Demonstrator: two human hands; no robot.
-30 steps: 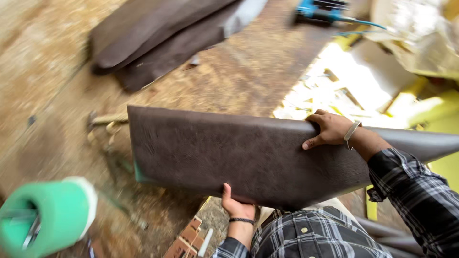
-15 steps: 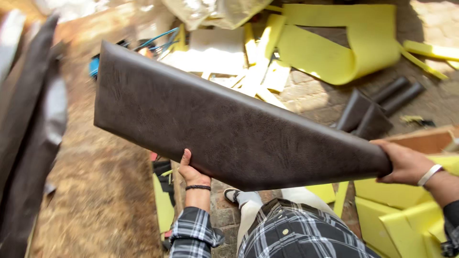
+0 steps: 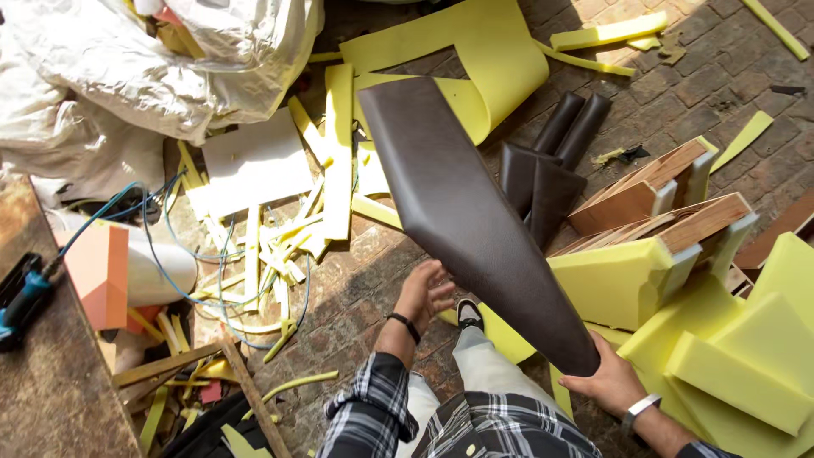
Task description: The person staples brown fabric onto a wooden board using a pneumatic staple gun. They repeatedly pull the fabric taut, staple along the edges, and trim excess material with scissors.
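A: What does the right hand [image 3: 606,383] have?

B: It grips the near end of a long dark brown padded panel [image 3: 462,208], fingers wrapped under the narrow tip. The panel slants away to the far left, held above the brick floor [image 3: 695,80].

A: And the left hand [image 3: 424,293]?

B: Open, fingers spread, just beside the panel's lower edge; whether it touches is hard to tell.

A: Which step?

B: Carrying or turning the panel, I'd judge. Next it needs clear footing among yellow foam blocks [image 3: 729,356], foam strips [image 3: 280,246] and 2 dark rolls [image 3: 572,127].
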